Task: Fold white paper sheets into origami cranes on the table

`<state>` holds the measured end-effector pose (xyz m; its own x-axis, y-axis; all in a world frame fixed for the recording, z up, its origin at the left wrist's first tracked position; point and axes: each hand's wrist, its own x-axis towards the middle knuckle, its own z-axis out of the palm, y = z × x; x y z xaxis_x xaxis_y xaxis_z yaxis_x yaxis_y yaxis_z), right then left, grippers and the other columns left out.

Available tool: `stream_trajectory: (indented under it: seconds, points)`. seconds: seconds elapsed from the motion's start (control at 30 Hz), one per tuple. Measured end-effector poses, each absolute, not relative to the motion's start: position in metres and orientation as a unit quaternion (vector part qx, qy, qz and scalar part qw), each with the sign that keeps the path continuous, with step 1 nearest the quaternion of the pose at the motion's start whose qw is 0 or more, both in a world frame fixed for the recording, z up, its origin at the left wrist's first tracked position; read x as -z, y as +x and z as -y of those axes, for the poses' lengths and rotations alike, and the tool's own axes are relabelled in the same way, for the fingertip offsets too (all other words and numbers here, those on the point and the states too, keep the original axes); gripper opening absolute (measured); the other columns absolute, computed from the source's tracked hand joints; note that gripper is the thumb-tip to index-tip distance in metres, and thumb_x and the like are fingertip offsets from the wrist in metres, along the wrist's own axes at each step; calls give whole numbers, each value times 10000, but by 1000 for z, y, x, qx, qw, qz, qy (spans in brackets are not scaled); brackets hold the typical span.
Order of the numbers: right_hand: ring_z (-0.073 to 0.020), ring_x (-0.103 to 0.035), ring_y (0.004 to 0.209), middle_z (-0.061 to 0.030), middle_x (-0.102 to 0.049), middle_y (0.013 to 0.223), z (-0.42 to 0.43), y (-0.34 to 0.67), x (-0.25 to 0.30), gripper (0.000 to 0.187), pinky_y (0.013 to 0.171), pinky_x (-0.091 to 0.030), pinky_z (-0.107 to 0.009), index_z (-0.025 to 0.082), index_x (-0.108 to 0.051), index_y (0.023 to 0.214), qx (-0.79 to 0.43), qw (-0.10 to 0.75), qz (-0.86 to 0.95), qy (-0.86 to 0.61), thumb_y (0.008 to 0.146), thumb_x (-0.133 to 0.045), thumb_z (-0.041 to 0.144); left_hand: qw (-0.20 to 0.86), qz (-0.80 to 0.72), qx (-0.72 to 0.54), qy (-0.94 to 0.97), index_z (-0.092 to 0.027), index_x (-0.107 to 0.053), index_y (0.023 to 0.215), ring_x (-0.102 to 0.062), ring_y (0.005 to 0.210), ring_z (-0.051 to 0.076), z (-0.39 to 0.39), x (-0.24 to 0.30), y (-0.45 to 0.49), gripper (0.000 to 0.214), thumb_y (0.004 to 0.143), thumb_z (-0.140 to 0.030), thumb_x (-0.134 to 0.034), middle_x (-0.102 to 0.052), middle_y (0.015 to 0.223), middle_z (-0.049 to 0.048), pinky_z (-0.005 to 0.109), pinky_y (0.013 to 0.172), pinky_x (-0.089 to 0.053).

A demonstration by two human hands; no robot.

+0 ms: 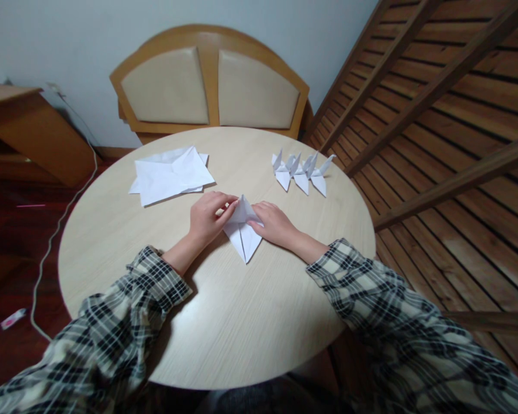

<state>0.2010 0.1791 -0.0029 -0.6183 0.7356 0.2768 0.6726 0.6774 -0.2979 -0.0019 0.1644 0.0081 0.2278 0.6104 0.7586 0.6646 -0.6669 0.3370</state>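
A partly folded white paper piece [242, 236] lies on the round light-wood table [224, 322], its point aimed toward me. My left hand [208, 219] pinches its upper left flap with fingers closed on the paper. My right hand [274, 223] presses on its right side, fingers laid over the fold. Both sleeves are plaid.
A loose stack of white paper sheets [170, 174] lies at the table's far left. Several finished paper cranes [301, 171] stand in a row at the far right. A wooden chair [210, 86] stands behind the table. A slatted wooden frame [449, 115] leans on the right.
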Motion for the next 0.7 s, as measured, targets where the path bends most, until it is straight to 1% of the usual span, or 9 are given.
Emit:
stream_trajectory:
  seconds: [0.17,0.3,0.37,0.4,0.47,0.53,0.6,0.7]
  points:
    - [-243,-589,1014,-89,-695,1060,-177,200,2,186,885,-429,-379,171,-639,1065,-80,192,896,-392,912,-536,185,36,404,471,-784,-195,-653,839,-593,685,145,-163,-8,-1,173,942,-272,-538,-681,757,16,287,656,-443]
    - [-237,-588,1006,-71,-700,1060,-176,198,2,217,882,-425,-378,195,-639,1097,-74,191,898,-391,913,-526,171,30,434,466,-770,-200,-623,780,-582,678,154,-162,-8,0,223,943,-314,-523,-649,707,13,293,638,-439]
    - [-234,-589,1005,-64,-703,1067,-176,198,2,232,886,-427,-375,199,-633,1118,-77,195,897,-390,915,-524,175,11,446,475,-759,-198,-624,776,-589,693,158,-161,-8,0,249,955,-333,-515,-654,716,18,298,651,-449]
    - [-234,-590,1003,-66,-704,1069,-177,198,2,230,886,-429,-374,195,-634,1117,-78,196,896,-392,916,-524,179,-11,451,482,-751,-195,-635,813,-600,706,159,-161,-8,1,248,966,-339,-503,-667,741,23,300,663,-460]
    - [-239,-594,996,-76,-706,1064,-178,200,3,213,882,-432,-376,180,-639,1095,-77,192,894,-397,917,-524,189,-76,455,491,-739,-187,-649,975,-628,740,159,-163,-8,0,248,993,-348,-461,-697,826,36,306,694,-487]
    - [-246,-595,986,-85,-706,1053,-180,202,2,208,877,-434,-383,171,-642,1085,-74,190,890,-407,913,-526,192,-137,456,479,-738,-184,-609,1144,-649,797,168,-165,-6,-3,286,1012,-347,-416,-709,915,56,326,740,-510]
    - [-248,-595,978,-84,-707,1047,-182,204,1,222,877,-435,-387,174,-639,1100,-74,196,884,-417,903,-534,183,-153,456,443,-757,-181,-584,1197,-648,895,200,-168,-3,-8,298,1007,-340,-419,-703,991,83,382,821,-513]
    - [-245,-597,962,-83,-706,1040,-186,209,0,234,868,-441,-381,175,-639,1101,-80,207,873,-434,884,-550,168,-156,441,367,-804,-179,-568,1235,-618,1031,247,-170,1,-16,319,954,-325,-528,-676,1129,126,449,922,-484]
